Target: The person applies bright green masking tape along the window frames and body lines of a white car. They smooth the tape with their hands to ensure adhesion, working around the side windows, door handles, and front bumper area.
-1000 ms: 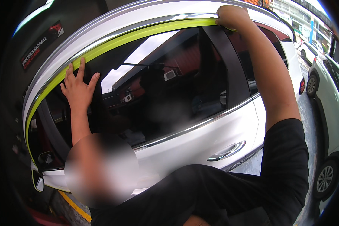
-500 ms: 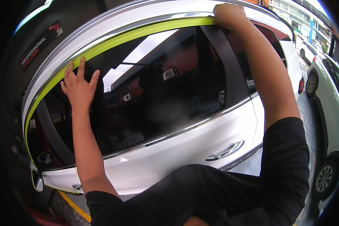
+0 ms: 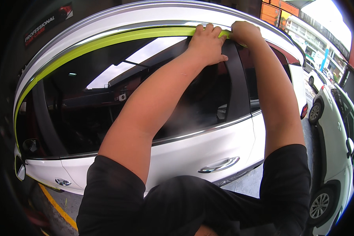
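A yellow-green strip of masking tape (image 3: 106, 40) runs in a long curve along the upper window frame of a white car (image 3: 192, 151). My left hand (image 3: 207, 44) lies against the strip near its right end, fingers stretched over it and thumb apart. Just beside it, my right hand (image 3: 244, 33) is closed on the right end of the tape, and a bit of yellow-green shows below its fingers. What else sits inside that fist is hidden. Below both hands are the dark side window (image 3: 192, 98) and the black door pillar (image 3: 238, 86).
A chrome door handle (image 3: 219, 165) and a side mirror (image 3: 20, 168) stick out from the car. At the right another white car (image 3: 336, 129) is parked close by. A yellow floor line (image 3: 57, 204) shows at lower left, and a dark wall sign (image 3: 47, 24) at upper left.
My left hand has slid right along the tape, from its left part to beside my right hand. The right hand keeps its hold on the tape. The whole view has shifted a little.
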The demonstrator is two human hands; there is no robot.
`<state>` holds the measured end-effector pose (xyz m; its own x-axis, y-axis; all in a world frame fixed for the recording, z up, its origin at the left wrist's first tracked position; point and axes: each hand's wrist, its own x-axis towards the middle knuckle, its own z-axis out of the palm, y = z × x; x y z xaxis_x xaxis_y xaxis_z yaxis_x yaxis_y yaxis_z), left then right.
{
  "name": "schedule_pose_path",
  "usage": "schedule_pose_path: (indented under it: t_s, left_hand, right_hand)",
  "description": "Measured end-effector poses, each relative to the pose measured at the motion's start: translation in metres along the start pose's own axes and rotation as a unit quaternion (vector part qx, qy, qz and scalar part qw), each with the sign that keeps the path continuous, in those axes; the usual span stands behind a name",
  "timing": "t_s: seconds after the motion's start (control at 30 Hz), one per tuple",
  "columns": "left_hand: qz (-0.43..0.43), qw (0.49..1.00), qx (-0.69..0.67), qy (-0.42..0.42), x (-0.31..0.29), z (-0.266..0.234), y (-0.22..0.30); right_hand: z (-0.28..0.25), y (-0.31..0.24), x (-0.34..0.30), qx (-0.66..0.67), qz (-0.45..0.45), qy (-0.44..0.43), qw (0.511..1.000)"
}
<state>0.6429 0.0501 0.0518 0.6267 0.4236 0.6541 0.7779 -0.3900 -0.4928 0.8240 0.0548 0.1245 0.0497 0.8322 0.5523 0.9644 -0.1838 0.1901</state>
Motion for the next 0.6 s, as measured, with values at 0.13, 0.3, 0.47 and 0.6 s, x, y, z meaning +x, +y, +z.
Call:
schedule_pose_path:
  t_s: [0.13,0.3,0.47,0.6]
  left_hand:
    - [-0.005,1.0,-0.005,-0.011,0.015,0.001,0.017]
    - [0.005,1.0,0.0,0.014,0.019,0.006,0.012]
    - [0.016,0.998,0.028,0.048,0.022,0.008,0.013]
    - [0.037,0.997,0.039,0.048,0.024,0.007,0.012]
  right_hand:
    - [-0.002,0.005,0.005,0.004,-0.009,-0.047,0.999]
    - [0.005,0.009,0.009,-0.021,-0.042,-0.008,0.999]
    - [0.015,0.005,-0.009,-0.035,-0.05,0.087,0.994]
    - [0.019,0.005,-0.025,-0.022,-0.048,0.139,0.989]
